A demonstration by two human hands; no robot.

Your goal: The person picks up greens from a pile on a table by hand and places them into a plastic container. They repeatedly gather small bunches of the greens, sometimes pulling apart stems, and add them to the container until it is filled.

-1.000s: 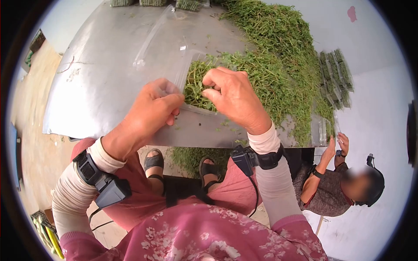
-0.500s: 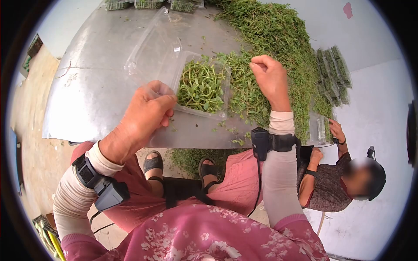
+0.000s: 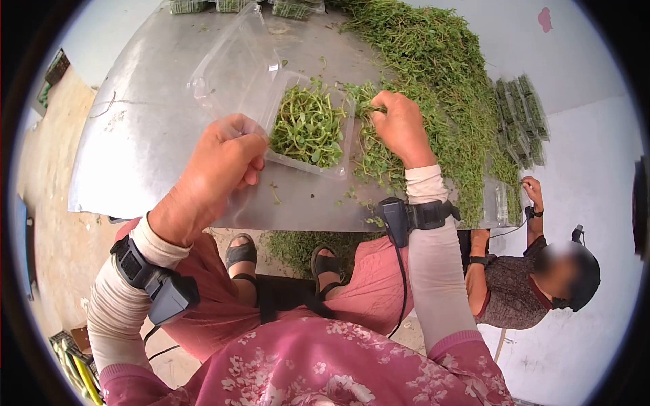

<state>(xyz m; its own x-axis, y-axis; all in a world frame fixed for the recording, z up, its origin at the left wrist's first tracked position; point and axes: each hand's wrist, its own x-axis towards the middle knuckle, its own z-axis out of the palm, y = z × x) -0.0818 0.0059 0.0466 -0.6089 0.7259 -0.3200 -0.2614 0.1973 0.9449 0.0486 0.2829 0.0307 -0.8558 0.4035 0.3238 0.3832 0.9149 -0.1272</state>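
A clear plastic clamshell box (image 3: 344,159) lies open on the metal table, its transparent lid (image 3: 227,64) folded back to the far left. Leafy green sprigs (image 3: 308,125) fill the tray. My left hand (image 3: 220,152) is closed at the tray's near left corner, thumb and fingers pinching the plastic there. Just right of the tray, my right hand (image 3: 401,127) pinches a small bit of greens between thumb and forefinger, over the loose sprigs. Its other fingers are curled in.
A large heap of greens (image 3: 433,54) spreads along the table's (image 3: 135,149) right side. Filled boxes (image 3: 521,118) stand stacked beyond it; others (image 3: 291,8) sit at the far edge. At right, a co-worker (image 3: 511,284) has one hand near another clear box (image 3: 497,203).
My right hand has moved left toward the tray, and greens now show at its fingertips. My left hand stays at the tray's corner. The co-worker's hands have shifted.
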